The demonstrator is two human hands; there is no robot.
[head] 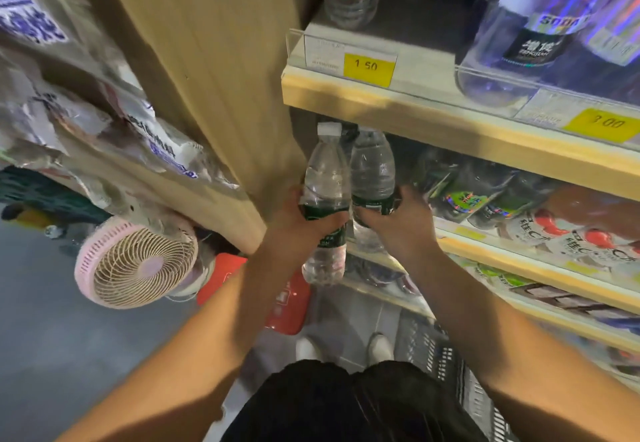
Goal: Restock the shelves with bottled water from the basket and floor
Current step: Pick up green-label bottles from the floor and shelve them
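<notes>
Wooden shelves point(450, 126) full of drinks fill the right side. Both arms reach forward, held up. The left hand point(304, 225) wraps its fingers round the left bottle point(325, 175) (its cap is white). The right hand point(398, 223) grips the right bottle point(372, 168). Both bottles stand upright, side by side, just under the top shelf edge.

We hold two bottles close side by side: the left bottle point(325, 178) in our left hand point(298, 223), the right bottle point(372, 168) in our right hand point(401, 225). Their tops sit just under the upper shelf point(381, 104). A panel point(214, 78) stands left of that shelf, with a fan point(138, 265) further left and lower. Drinks point(485, 195) lie on the lower shelf point(519, 263), right of our hands. The basket point(429, 348) sits on the floor point(52, 303), right of our shoes point(379, 348).
</notes>
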